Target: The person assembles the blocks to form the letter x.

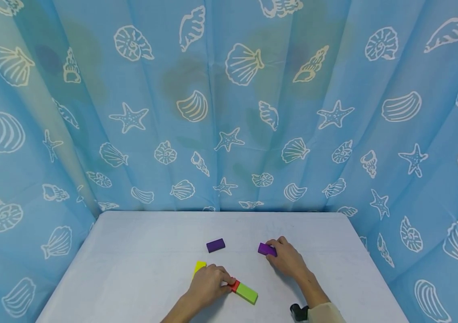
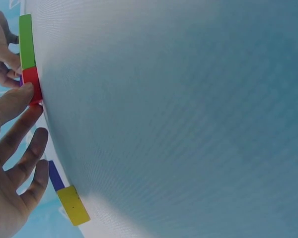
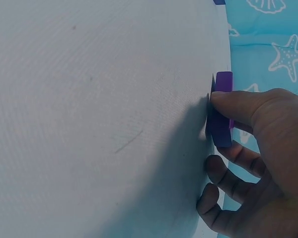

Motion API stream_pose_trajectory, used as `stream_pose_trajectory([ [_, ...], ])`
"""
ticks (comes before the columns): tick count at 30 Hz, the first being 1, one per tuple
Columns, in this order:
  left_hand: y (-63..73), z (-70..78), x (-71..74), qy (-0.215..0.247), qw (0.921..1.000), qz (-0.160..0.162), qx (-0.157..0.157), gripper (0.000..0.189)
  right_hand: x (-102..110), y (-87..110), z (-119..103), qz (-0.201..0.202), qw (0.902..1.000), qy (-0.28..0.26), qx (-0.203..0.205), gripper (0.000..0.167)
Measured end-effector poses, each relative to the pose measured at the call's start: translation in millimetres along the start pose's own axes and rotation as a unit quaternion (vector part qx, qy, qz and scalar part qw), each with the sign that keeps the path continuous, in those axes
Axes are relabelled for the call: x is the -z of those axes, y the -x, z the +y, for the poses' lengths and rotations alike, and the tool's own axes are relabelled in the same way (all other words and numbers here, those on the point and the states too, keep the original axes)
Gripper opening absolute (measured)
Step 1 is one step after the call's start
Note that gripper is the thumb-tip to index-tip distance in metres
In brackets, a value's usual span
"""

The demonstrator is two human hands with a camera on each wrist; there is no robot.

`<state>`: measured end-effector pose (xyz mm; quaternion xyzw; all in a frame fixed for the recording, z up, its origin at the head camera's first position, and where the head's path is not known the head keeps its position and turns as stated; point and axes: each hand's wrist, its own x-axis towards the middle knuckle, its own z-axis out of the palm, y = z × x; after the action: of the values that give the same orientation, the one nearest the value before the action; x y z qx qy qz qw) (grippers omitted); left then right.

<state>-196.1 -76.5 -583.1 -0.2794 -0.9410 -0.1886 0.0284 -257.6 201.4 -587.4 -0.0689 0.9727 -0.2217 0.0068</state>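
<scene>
Near the front of the table, my left hand [image 1: 206, 287] pinches a red block [image 1: 235, 285] between thumb and index finger, the other fingers spread apart. A light green block [image 1: 247, 294] lies end to end with the red one, as the left wrist view also shows. Partly covered by that hand in the head view is a yellow block [image 2: 73, 206]. Farther back lies a dark purple block [image 1: 215, 245]. To the right, my right hand [image 1: 289, 260] holds a brighter purple block [image 3: 222, 109] by thumb and fingertips, close over the table.
A white cloth covers the table [image 1: 132, 269]. Blue curtains [image 1: 213, 134] with white shell and starfish prints hang behind it and at both sides. A black object [image 1: 299, 312] shows beside the right sleeve at the lower edge.
</scene>
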Motion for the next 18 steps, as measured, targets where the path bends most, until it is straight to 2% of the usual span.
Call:
stream_pose_trajectory([
  [18, -0.4, -1.4, -1.1, 0.0, 1.0, -0.004, 0.002, 0.019, 2.2, 3.2, -3.4, -0.004, 1.0, 0.0, 0.002, 0.042],
])
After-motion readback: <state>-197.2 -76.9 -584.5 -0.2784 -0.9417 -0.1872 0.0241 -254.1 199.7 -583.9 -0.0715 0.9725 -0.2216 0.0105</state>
